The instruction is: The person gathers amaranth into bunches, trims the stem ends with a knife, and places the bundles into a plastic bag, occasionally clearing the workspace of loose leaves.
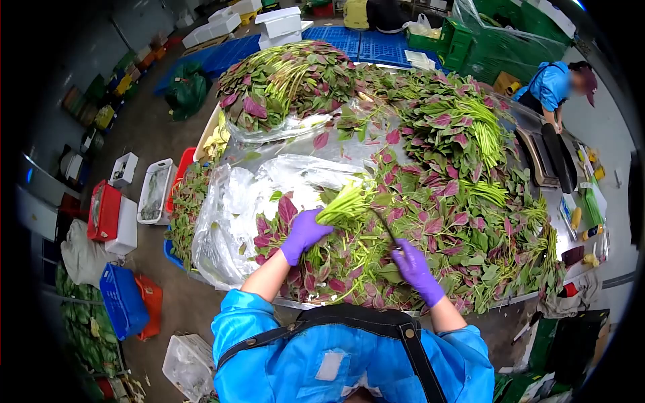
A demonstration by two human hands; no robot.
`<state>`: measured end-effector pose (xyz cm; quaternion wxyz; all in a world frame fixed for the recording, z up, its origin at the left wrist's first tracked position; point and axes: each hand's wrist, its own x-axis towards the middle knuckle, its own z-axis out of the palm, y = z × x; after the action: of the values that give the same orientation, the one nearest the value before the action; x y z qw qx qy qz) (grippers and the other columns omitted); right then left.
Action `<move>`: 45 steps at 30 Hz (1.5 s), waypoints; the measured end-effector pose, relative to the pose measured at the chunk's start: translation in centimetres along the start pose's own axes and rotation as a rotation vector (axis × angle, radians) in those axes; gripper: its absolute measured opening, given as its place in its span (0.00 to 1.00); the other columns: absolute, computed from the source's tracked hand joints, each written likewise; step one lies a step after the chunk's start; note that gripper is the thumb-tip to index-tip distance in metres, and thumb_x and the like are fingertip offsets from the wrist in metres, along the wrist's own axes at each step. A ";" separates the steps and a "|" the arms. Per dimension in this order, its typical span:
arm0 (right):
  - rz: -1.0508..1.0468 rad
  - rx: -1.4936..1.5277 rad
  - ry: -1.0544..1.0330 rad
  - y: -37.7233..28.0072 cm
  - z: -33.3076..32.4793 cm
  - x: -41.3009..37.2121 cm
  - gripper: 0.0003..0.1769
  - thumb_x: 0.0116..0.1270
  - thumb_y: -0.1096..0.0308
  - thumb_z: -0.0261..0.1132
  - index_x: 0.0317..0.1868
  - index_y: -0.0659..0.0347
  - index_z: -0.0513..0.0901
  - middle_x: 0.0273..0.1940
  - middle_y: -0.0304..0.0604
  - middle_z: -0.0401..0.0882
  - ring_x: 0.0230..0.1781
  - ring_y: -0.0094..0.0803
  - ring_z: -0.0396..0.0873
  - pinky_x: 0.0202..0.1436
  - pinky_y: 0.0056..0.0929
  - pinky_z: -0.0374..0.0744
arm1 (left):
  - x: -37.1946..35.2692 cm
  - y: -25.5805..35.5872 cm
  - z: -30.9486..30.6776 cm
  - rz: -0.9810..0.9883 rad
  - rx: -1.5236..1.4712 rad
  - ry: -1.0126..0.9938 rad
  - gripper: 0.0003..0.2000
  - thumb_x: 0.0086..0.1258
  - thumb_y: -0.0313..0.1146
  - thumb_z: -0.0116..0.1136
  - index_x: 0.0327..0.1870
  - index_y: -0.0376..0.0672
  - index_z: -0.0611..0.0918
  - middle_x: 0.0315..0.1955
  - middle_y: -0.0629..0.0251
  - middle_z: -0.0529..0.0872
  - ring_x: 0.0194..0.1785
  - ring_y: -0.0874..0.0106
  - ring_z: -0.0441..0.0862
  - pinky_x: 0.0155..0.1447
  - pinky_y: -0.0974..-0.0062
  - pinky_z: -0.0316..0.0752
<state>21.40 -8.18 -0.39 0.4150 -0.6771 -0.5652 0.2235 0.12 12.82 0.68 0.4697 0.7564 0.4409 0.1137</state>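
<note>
My left hand (306, 235), in a purple glove, is closed round a bunch of leafy greens (345, 204), its pale green stems pointing up and right and its red-purple leaves to the left. In my right hand (414, 267), also gloved in purple, is a dark, thin knife (384, 226), its blade reaching up and left near the stem ends. Loose red and green leaves and cut stem pieces lie beneath both hands. Clear plastic sheeting (228, 221) is spread on the metal table to the left.
Large heaps of greens (289, 80) stand at the table's back and right (463, 127). A co-worker in blue (547, 87) bends over a side table with a black-and-tan device (537, 158). Crates (124, 301) and a white basket (188, 366) stand on the floor at left.
</note>
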 end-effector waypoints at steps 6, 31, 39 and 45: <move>-0.157 -0.242 0.167 -3.7 5.4 2.9 0.16 0.60 0.67 0.59 0.48 0.61 0.72 0.33 0.51 0.74 0.29 0.47 0.75 0.30 0.41 0.74 | -0.9 1.7 2.4 0.111 0.148 0.060 0.21 0.45 0.39 0.65 0.43 0.41 0.81 0.31 0.54 0.83 0.36 0.59 0.81 0.43 0.68 0.75; 0.196 -0.395 -0.629 -5.1 5.3 4.2 0.43 0.44 0.65 0.69 0.63 0.57 0.60 0.35 0.55 0.78 0.37 0.49 0.79 0.40 0.40 0.76 | -5.6 3.1 6.4 0.377 0.669 -0.251 0.21 0.40 0.36 0.66 0.38 0.40 0.77 0.26 0.54 0.81 0.32 0.56 0.79 0.40 0.61 0.73; 0.047 -0.465 -0.293 -2.8 -1.1 5.4 0.20 0.44 0.63 0.66 0.42 0.53 0.80 0.30 0.48 0.80 0.31 0.43 0.80 0.35 0.38 0.77 | -7.0 3.0 -7.4 0.419 -0.171 0.580 0.34 0.55 0.37 0.64 0.62 0.37 0.64 0.59 0.52 0.68 0.63 0.61 0.64 0.66 0.66 0.56; -0.088 -0.594 -0.091 -6.4 -1.8 6.6 0.17 0.44 0.69 0.63 0.39 0.56 0.79 0.25 0.49 0.77 0.28 0.46 0.78 0.30 0.40 0.73 | -7.1 5.2 -8.6 0.577 -0.096 0.548 0.34 0.63 0.52 0.51 0.64 0.38 0.63 0.63 0.52 0.63 0.67 0.58 0.58 0.69 0.63 0.50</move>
<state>20.82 -2.35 6.94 0.1824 -0.7329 -0.6527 0.0600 -6.22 11.68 11.20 0.3183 0.7679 0.3135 0.4591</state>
